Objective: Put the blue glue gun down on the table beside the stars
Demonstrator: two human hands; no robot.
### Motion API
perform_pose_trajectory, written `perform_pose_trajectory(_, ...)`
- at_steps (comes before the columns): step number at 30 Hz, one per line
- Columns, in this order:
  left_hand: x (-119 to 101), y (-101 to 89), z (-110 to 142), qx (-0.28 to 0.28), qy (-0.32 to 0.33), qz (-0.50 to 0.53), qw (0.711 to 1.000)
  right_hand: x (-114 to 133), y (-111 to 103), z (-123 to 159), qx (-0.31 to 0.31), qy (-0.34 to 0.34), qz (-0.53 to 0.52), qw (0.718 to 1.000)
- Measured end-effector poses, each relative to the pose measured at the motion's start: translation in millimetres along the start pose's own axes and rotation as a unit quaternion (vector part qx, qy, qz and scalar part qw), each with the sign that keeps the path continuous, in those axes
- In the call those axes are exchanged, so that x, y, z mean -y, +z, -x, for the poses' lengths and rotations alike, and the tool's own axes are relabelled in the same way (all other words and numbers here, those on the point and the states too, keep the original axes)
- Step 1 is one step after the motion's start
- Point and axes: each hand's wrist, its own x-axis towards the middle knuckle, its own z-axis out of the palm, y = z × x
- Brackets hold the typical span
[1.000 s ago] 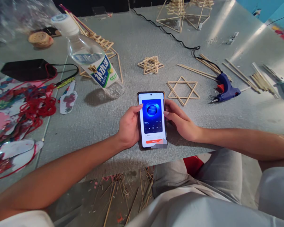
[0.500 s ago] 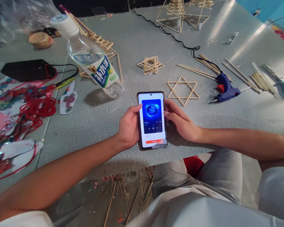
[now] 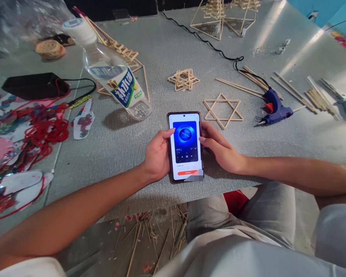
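Holding phone [image 3: 186, 148] between left hand [image 3: 157, 156] and right hand [image 3: 219, 148], both curled partway closed on opposite long sides, neither nearer. Pointing lengthwise forward. Close behind both hands, table [image 3: 161, 194] edge; ahead-left of left hand, bottle [image 3: 123, 86]; ahead of right, star [image 3: 223, 100]; open room between.

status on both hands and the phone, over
Left hand and right hand: holding phone from opposite sides. Phone screen lit. Bottle and glue gun nearby, touching neither hand.
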Motion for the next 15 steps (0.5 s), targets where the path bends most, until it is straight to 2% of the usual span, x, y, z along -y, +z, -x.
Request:
perform_pose_trajectory(4, -1.7, 7.3, 2.1, -0.026, 0.024, -0.018, 0.999, -1.0, 0.1, 4.2, 0.065, -0.043, 0.018, 0.997)
perform_pose_trajectory(7, -2.4, 11.2, 3.2, -0.034, 0.042, -0.013, 0.998, -2.0, 0.2, 5.4, 0.110, -0.102, 0.087, 0.985)
perform_pose_trajectory(10, -2.9, 12.1, 3.7, -0.035, 0.041, -0.012, 0.998, -3.4, -0.1, 4.6, 0.119, -0.134, 0.138, 0.974)
perform_pose_trajectory(15, -3.3, 11.6, 3.4, -0.030, 0.035, -0.005, 0.999, -3.3, -1.4, 4.2, 0.123, -0.136, 0.145, 0.972)
